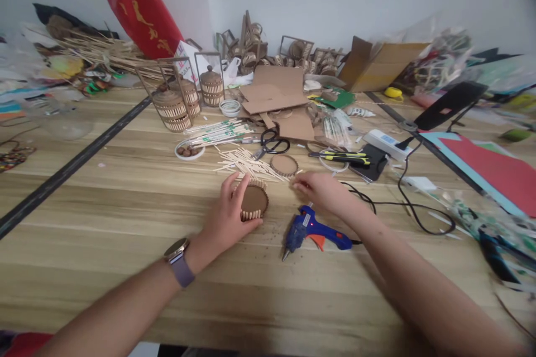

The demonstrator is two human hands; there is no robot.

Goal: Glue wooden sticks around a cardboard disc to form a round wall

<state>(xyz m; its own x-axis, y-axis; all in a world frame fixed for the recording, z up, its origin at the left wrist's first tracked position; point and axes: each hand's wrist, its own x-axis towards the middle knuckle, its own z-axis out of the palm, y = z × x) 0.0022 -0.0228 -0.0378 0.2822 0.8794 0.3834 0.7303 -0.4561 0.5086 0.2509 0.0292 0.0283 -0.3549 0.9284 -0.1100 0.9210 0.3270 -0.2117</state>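
Observation:
My left hand (230, 215), with a watch on its wrist, spans a round cardboard base (254, 199), thumb at the near edge and fingers at the far side. Short pale sticks stand around part of that base's rim. My right hand (316, 187) is pinched closed above the table, to the right of the loose sticks (247, 163); whatever its fingertips hold is too small to make out. Below it lies a blue glue gun (307, 230) with an orange trigger, nozzle towards me. A second cardboard disc (283, 165) with a ridged rim rests beyond my hands.
Black scissors (276, 144), a yellow-black utility knife (341, 157) and a phone (369, 163) lie behind. Finished stick baskets (213, 88) stand at the back left, near cardboard sheets (274, 97). A power strip (387, 144) and black cables (412, 203) occupy the right.

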